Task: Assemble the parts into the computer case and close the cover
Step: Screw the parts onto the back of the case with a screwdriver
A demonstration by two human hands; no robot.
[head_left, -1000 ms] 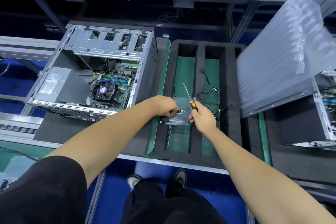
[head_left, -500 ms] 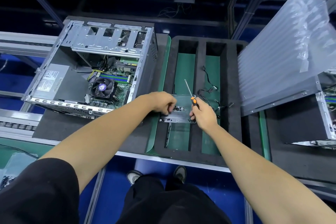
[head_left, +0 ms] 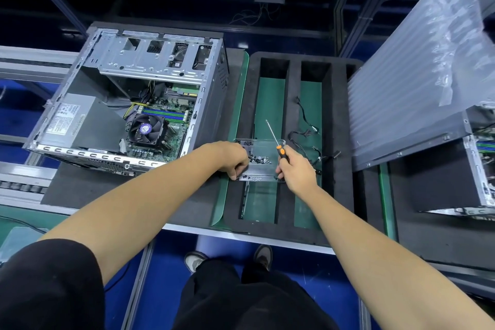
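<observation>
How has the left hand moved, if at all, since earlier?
Yes. The left hand drew back from the screws toward the near-left corner of the clear tray.

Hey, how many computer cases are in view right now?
2. One open computer case lies left of the black foam tray; a second case sits at the right edge, partly cut off and under bubble wrap.

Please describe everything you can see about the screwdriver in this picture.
The screwdriver is small, with a thin bright metal shaft and a black handle with an orange band. The right hand grips its handle, so most of the handle is hidden. The shaft points up and away from the person, leaning left, and its tip touches nothing. It is held above the clear screw tray on the black foam insert.
</observation>
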